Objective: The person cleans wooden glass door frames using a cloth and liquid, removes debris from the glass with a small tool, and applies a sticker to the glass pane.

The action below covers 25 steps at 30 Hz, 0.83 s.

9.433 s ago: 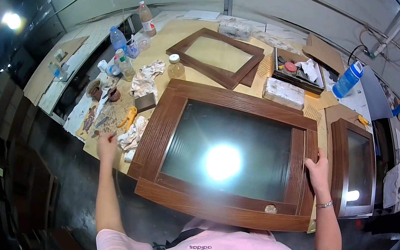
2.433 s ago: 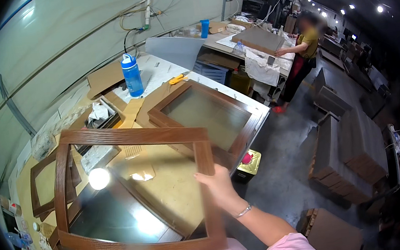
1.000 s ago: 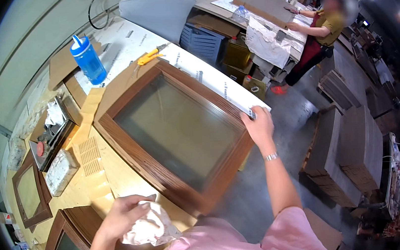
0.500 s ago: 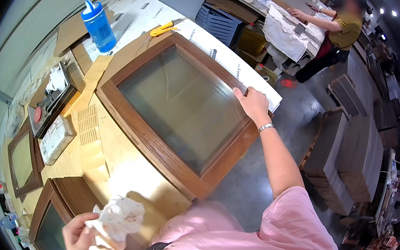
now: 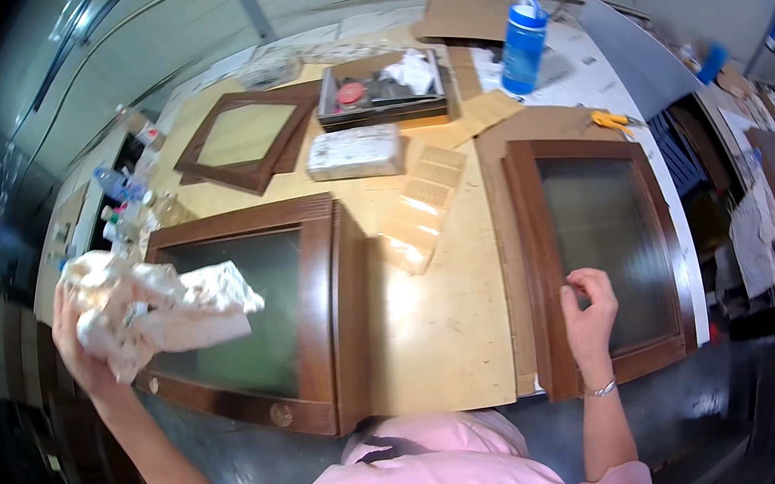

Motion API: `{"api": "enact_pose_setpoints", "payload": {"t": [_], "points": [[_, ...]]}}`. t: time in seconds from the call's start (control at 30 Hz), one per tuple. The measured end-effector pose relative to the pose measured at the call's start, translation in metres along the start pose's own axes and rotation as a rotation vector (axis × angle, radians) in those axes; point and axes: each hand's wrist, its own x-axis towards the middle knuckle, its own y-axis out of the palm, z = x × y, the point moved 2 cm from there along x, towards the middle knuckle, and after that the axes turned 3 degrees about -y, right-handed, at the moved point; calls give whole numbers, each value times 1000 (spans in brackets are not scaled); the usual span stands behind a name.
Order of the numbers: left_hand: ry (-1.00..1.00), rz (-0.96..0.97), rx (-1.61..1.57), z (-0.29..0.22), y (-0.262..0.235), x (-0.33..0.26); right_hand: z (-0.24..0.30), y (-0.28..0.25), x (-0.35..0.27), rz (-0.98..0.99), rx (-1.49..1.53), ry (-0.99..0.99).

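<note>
My left hand grips a crumpled white cloth with brownish stains, held up over the left part of a stack of brown wood-framed glass panels. The cloth covers much of its fingers. My right hand is over the near left part of another brown wood-framed glass panel. Its fingers curve loosely toward the thumb with a gap between, and nothing shows in them. Whether it touches the glass I cannot tell. This panel lies on cardboard at the right side of the worktable.
Behind lie a smaller wooden frame, a white-wrapped block and an open box of small items. A blue bottle and yellow-handled pliers are at the back right. Several plastic bottles stand at the left.
The view has swung left, bringing the stacked panels into full sight. My right hand has let go of the right panel's edge. My left hand has carried the cloth over the stack.
</note>
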Motion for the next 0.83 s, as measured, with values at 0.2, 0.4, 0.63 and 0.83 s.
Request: {"api": "enact_pose_setpoints", "payload": {"t": [0.2, 0.4, 0.63, 0.83], "points": [[235, 558, 973, 117, 54, -27, 107, 114, -62, 459, 214, -82], [255, 474, 886, 156, -18, 2, 187, 178, -92, 460, -42, -136], [471, 694, 482, 110, -16, -10, 225, 227, -98, 330, -384, -95], [249, 1022, 267, 122, -80, -16, 206, 258, -117, 309, -483, -155]]}}
